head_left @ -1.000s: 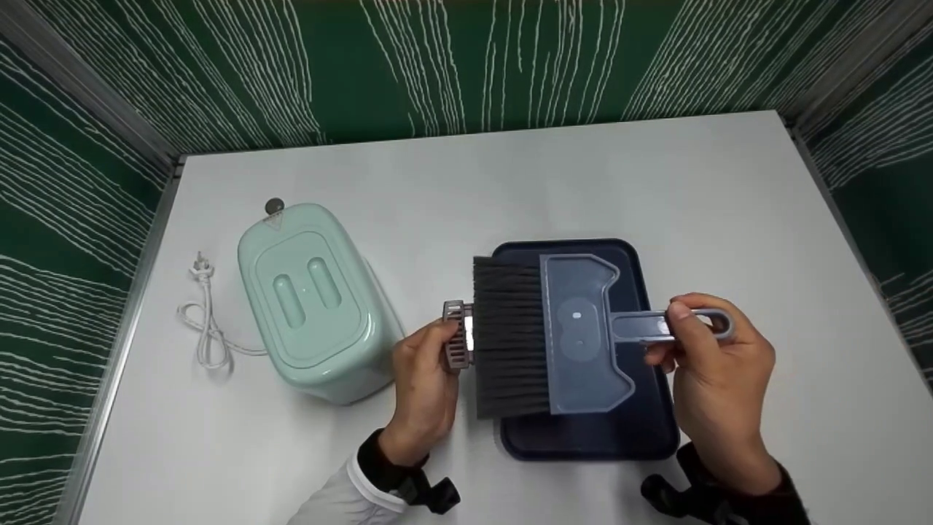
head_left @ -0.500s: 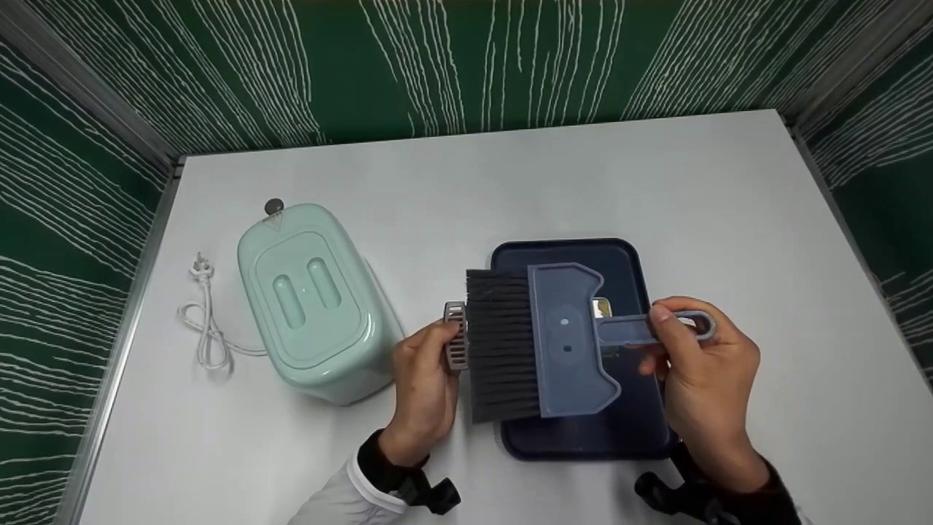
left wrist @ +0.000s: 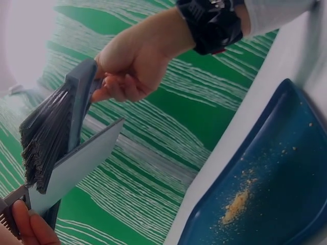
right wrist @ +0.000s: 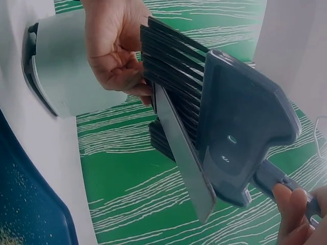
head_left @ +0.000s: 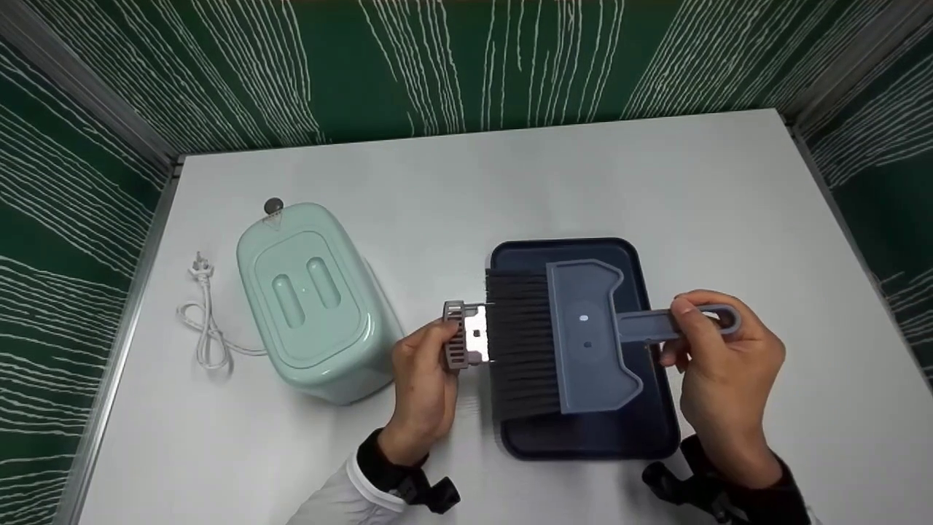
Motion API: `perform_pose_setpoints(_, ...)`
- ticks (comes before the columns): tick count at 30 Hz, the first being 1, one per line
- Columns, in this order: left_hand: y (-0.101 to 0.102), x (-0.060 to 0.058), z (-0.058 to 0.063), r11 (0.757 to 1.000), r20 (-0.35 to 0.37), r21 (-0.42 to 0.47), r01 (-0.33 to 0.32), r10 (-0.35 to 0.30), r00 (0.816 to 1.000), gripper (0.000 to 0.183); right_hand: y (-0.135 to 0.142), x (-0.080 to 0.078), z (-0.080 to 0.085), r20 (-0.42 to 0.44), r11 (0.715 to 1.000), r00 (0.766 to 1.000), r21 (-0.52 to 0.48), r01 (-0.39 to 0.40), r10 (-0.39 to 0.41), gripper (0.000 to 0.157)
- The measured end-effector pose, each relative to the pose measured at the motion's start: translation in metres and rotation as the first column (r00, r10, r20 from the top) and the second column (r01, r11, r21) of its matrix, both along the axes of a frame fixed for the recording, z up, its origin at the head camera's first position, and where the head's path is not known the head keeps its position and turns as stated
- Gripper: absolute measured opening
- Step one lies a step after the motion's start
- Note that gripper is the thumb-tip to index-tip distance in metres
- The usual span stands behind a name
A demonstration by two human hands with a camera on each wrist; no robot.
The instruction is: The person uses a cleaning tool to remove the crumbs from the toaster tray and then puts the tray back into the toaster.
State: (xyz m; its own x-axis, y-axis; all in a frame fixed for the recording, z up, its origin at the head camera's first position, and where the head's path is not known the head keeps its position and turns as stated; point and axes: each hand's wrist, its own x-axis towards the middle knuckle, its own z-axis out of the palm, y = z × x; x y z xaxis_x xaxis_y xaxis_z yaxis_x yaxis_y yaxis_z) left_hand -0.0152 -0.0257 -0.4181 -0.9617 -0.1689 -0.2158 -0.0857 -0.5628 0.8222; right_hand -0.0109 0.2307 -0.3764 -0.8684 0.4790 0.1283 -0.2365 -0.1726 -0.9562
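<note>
My left hand (head_left: 425, 375) pinches the grey slotted end of a flat metal crumb tray (head_left: 477, 332), held above a dark blue tray (head_left: 587, 441). In my right hand (head_left: 729, 372) is the handle of a blue-grey hand brush (head_left: 583, 379). Its dark bristles (left wrist: 48, 132) lie across the crumb tray and hide most of it in the head view. The left wrist view shows a small heap of tan crumbs (left wrist: 237, 206) and scattered bits on the blue tray.
A mint-green toaster (head_left: 313, 292) with a lid stands left of my left hand. Its white cord and plug (head_left: 209, 335) lie on the white table (head_left: 408, 193). Green walls with white streaks surround the table.
The brush first moved left over the crumb tray, then back to the right, baring more metal near the slotted end. My left hand has stayed in place.
</note>
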Motion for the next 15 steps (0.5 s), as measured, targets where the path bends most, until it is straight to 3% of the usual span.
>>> perform_pose_setpoints(5,0.000,0.000,0.001,1.000,0.002,0.003,-0.008,0.008,1.000,0.024,0.004,-0.002,0.001,-0.033,1.000,0.999,-0.027,0.009,-0.010,0.007)
perform_pose_setpoints(15,-0.002,0.000,0.000,1.000,0.005,-0.004,0.001,-0.001,1.000,0.026,0.014,-0.007,0.004,-0.198,0.994,0.980,-0.106,0.003,-0.024,0.012)
